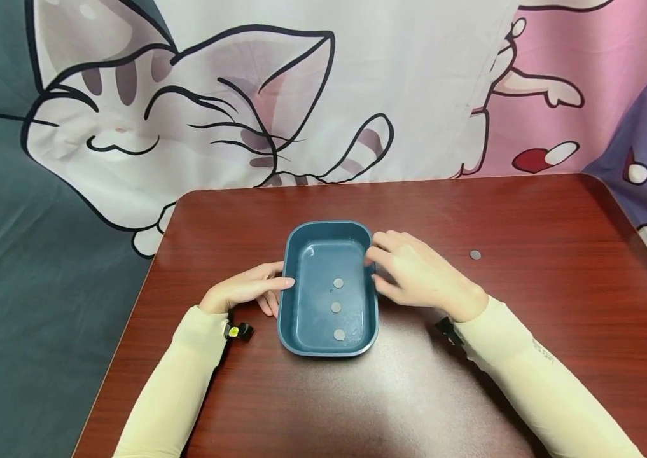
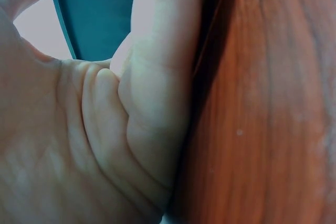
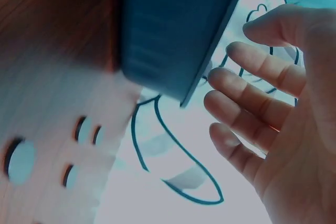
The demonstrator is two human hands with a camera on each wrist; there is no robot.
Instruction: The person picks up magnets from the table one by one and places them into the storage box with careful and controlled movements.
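Observation:
A blue rectangular tray (image 1: 329, 351) lies on the table with three flat, coin-like grey discs in a rough column on its floor: a far disc (image 1: 338, 283), a middle disc (image 1: 336, 307) and a near disc (image 1: 339, 334). My left hand (image 1: 251, 287) holds the tray's left side, its thumb over the rim and the fingers along the outside wall. At the right rim is my right hand (image 1: 415, 273), thumb and fingers spread apart. In the right wrist view nothing shows between the fingers (image 3: 236, 106), which are beside the tray wall (image 3: 173, 35).
One grey disc (image 1: 474, 255) lies on the brown wooden table (image 1: 558, 254), right of my right hand. The right wrist view shows several discs (image 3: 21, 161) on the table beside the tray. A cat-print cloth (image 1: 415, 76) hangs behind the table's far edge.

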